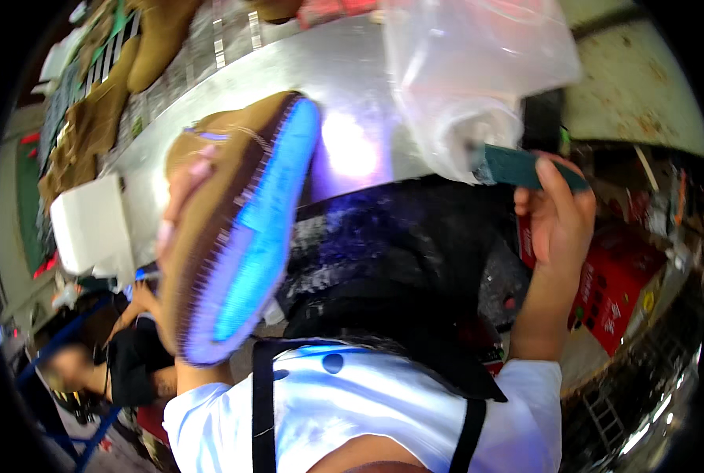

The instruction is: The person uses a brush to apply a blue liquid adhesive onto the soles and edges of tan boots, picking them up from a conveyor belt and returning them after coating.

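Observation:
My left hand (180, 189) grips a brown shoe (180, 260) from its left side, with fingers wrapped over the upper. The shoe is tilted so that its sole (269, 213), lit bright blue and violet, faces right; stitching runs along its edge. Between the fingers and thumb of my right hand (558, 211) is a brush (525, 168) with a flat dark green handle. Its tip points left, at the mouth of a white plastic-covered container (446, 87). The brush end is blurred, so whether it touches the inside is unclear.
A shiny metal tabletop (344, 55) lies beyond the shoe. Several brown shoe pieces (162, 39) stand at the far left, near a white plastic tub (93, 225). Another person (135, 355) sits at the lower left. A red box (624, 276) is at the right.

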Demonstrator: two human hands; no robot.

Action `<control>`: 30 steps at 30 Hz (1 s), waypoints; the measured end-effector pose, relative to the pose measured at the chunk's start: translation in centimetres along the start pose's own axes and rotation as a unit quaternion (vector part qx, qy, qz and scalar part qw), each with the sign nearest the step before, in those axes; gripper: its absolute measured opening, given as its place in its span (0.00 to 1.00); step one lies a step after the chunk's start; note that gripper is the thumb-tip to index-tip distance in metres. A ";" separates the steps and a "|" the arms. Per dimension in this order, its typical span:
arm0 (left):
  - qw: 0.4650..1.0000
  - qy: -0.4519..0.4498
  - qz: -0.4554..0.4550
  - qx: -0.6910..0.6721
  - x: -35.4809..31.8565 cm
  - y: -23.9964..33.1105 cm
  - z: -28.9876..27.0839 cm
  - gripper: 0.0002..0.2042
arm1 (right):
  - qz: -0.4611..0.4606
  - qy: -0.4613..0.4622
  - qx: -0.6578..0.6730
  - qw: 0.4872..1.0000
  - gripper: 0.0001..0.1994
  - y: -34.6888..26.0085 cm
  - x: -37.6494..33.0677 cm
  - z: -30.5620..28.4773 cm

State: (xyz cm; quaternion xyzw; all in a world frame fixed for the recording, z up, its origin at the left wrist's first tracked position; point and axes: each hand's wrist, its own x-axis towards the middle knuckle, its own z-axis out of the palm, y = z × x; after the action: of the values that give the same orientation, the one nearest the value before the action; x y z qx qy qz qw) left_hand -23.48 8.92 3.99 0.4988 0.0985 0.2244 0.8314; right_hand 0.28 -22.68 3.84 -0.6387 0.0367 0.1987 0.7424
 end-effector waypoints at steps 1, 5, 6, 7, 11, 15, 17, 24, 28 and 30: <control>0.999 -0.006 0.033 0.042 -1.2 -1.2 -2.1 0.33 | -0.055 -0.009 0.014 0.998 0.11 1.7 -0.7 -0.4; 0.717 -0.012 0.356 0.600 -1.3 -5.0 -3.9 0.25 | 0.072 -0.175 0.204 0.961 0.14 6.3 -5.0 4.1; 0.688 -0.037 0.429 0.584 -0.8 -5.9 -4.7 0.28 | 0.128 -0.165 0.245 0.947 0.16 7.1 -5.9 6.5; 0.669 -0.060 0.461 0.579 -0.8 -6.1 -5.4 0.31 | 0.128 -0.180 0.297 0.929 0.18 8.1 -5.8 8.8; 0.622 -0.117 0.527 0.567 -0.8 -6.5 -6.6 0.40 | 0.149 -0.165 0.350 0.910 0.18 10.1 -5.6 14.4; 0.625 -0.120 0.531 0.560 -1.0 -6.9 -7.2 0.42 | -0.050 -0.242 0.130 0.960 0.19 10.6 -8.8 12.3; 0.621 -0.109 0.541 0.557 -1.0 -7.0 -7.4 0.43 | -0.231 -0.386 -0.029 0.893 0.20 8.6 -7.6 10.1; 0.651 -0.013 0.567 0.504 -0.5 -9.5 -5.0 0.43 | -0.104 -0.370 0.092 0.918 0.15 7.5 -3.6 10.2; 0.653 -0.020 0.544 0.527 -0.8 -8.8 -4.8 0.41 | -0.267 -0.335 -0.059 0.902 0.14 7.6 -1.5 11.3; 0.652 -0.030 0.537 0.534 -1.0 -8.3 -4.8 0.41 | -0.339 -0.379 -0.070 0.858 0.15 7.6 -2.1 11.1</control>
State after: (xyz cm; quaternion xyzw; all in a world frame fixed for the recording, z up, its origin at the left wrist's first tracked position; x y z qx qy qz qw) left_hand -23.99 8.90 -5.63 0.8292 -0.1086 0.5249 0.1583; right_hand -6.45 -11.74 -0.57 -0.5372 -0.4804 0.1631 0.6739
